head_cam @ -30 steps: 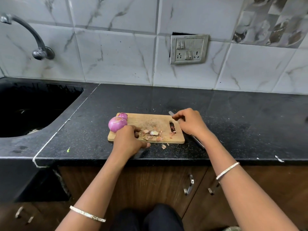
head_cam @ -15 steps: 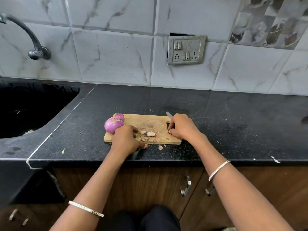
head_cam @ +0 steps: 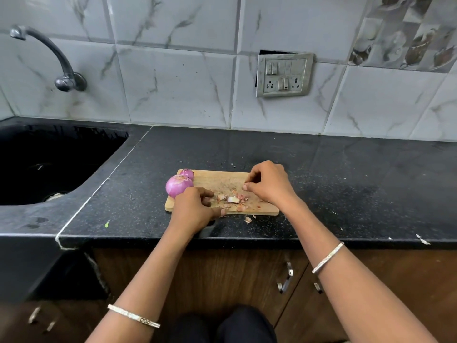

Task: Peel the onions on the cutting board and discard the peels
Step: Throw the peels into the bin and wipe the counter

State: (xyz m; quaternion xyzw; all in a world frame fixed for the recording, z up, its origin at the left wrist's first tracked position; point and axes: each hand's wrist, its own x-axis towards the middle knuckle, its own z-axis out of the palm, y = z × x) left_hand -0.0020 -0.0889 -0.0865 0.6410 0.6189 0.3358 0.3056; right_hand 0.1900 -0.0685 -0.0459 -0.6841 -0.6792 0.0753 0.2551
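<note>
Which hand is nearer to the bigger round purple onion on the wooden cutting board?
Left. The left hand sits just beside the bigger round purple onion, at its lower right; the right hand is over the wooden cutting board's right end.

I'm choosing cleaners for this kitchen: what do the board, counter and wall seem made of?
Board: looks like bare wood, pale tan with grain and scuff marks. Counter: probably polished black granite, speckled and faintly reflective. Wall: glossy tiles, likely ceramic, with grey marble-style veining and grout lines.
</note>
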